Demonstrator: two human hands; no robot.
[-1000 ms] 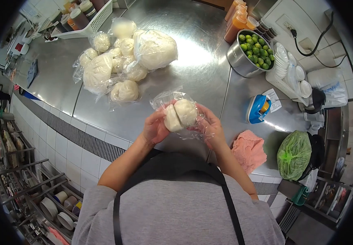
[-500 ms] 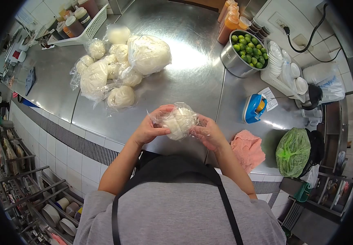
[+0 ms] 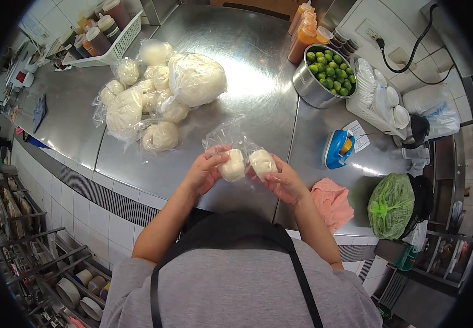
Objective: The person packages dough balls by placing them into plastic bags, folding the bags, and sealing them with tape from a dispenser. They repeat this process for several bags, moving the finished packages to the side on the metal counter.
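Note:
Over the steel counter's front part, my left hand [image 3: 209,170] is closed on a white lump in clear plastic [image 3: 232,165]. My right hand [image 3: 284,181] grips a second white lump [image 3: 262,164], also wrapped in clear film. A narrow gap separates the two lumps, and loose plastic stands up behind them. Farther back on the left lies a pile of bagged white bundles, with a large one [image 3: 198,79] at its right side and a small one [image 3: 160,136] nearest my left hand.
The steel counter [image 3: 203,27] holds a pot of green limes [image 3: 315,87], sauce bottles [image 3: 303,41], a blue and white object [image 3: 337,148], a pink cloth [image 3: 331,203] and a green plastic bag [image 3: 392,205]. A white basket [image 3: 121,46] with bottles stands back left.
The single white mass between my hands now shows as two separate lumps, one in each hand. The plastic above them stands higher. The whole view has shifted slightly.

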